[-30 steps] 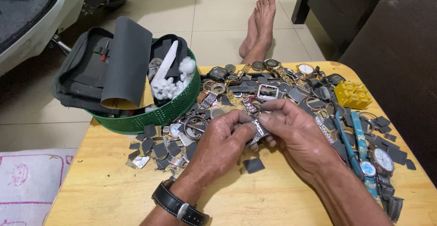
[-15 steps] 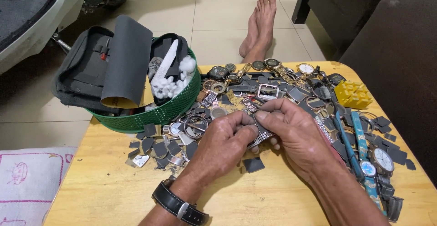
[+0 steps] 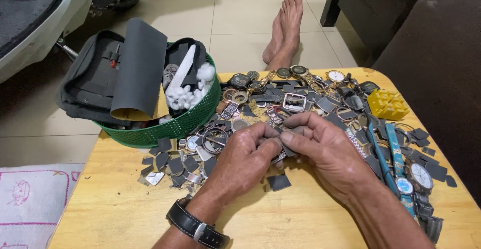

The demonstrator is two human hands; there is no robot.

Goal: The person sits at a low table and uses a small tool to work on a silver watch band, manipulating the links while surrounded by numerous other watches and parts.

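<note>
Pinched between the fingertips of both hands, a small metal watch-band piece (image 3: 278, 154) sits over the middle of the round wooden table (image 3: 125, 199). Left hand (image 3: 245, 159) and right hand (image 3: 323, 151) meet there, thumbs and forefingers pressed together on the piece; most of it is hidden by the fingers. Just below the hands lies a dark grey square chip (image 3: 278, 182). A heap of watches and metal cases (image 3: 280, 96) spreads toward the far edge. Near the far left edge stands a green plastic basket (image 3: 170, 127), and a yellow plastic block (image 3: 388, 103) rests near the right edge.
</note>
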